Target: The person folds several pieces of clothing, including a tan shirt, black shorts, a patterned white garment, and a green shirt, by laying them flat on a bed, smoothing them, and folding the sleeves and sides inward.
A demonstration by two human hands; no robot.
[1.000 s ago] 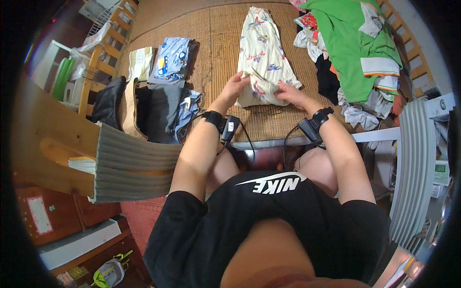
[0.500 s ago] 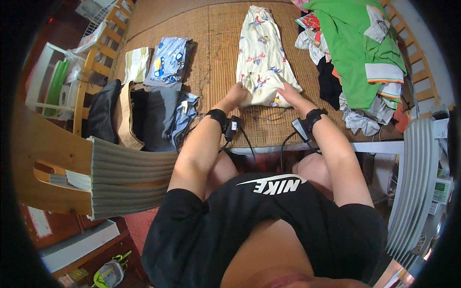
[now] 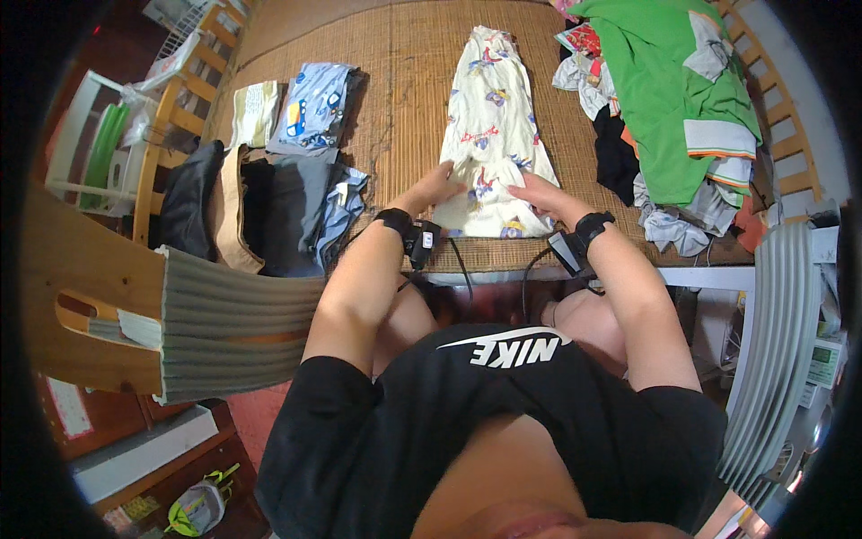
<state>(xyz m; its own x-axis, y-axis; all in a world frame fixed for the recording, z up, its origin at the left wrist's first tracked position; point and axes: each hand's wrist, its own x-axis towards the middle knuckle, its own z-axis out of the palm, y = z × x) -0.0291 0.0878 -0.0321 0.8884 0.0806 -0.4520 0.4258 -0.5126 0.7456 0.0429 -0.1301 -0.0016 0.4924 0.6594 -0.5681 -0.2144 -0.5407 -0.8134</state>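
Note:
A long cream garment (image 3: pixel 496 112) with a colourful cartoon print lies lengthwise on the woven mat, narrower at its far end. Its near end is turned back over itself in a short fold. At the left side of that fold, my left hand (image 3: pixel 437 185) lies on the cloth with its fingers stretched inward. My right hand (image 3: pixel 544 195) rests at the opposite side, fingers extended flat on the fabric. A strap with a small dark device sits on each wrist.
Folded clothes lie on the mat (image 3: pixel 395 108) at the left, among them a blue printed piece (image 3: pixel 312 108) and dark trousers (image 3: pixel 301 211). A loose heap with a green garment (image 3: pixel 660 99) fills the right. Wooden rails (image 3: pixel 199 85) edge the bed.
The cream garment has slid toward me, its folded end now nearer the front edge. My fingers have gone from gripping the fold's sides to lying outstretched on it.

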